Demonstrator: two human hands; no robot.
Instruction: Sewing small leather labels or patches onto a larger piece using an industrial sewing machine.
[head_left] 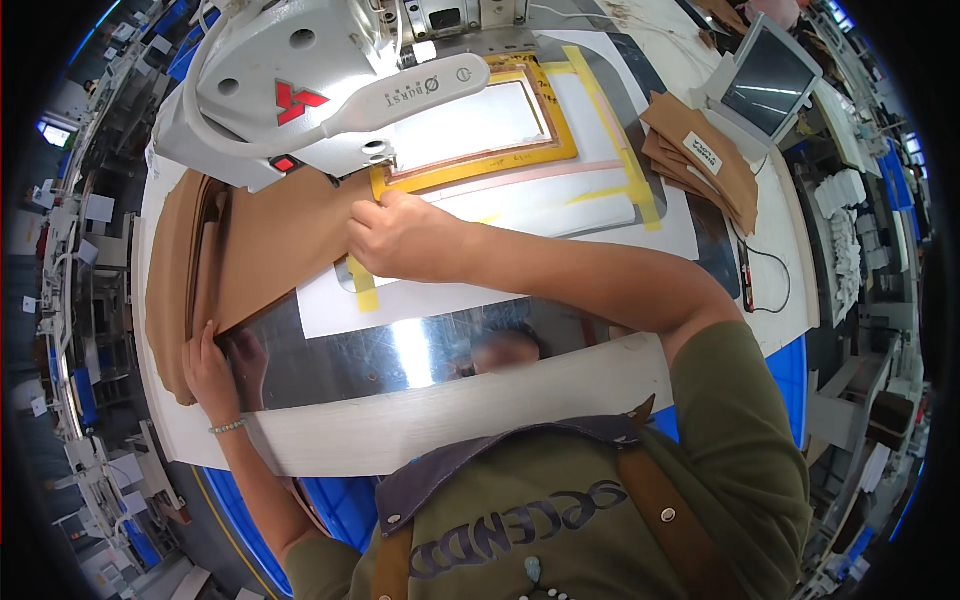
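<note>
I find the brown panel [285,230] outside the yellow frame's [545,150] opening, near the worktop's [450,430] left edge; positioning appears unfinished. Right hand [410,238] curls beside it, left hand [207,372] touches the brown stack [170,285]; both grips indeterminable.

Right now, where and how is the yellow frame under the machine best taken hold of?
The yellow frame lies flat; probably best pinch its near right corner, thumb on top, coming from the person's right. That corner is uncovered, while a white bar hides its far left part and the right hand is at the near left corner.
</note>
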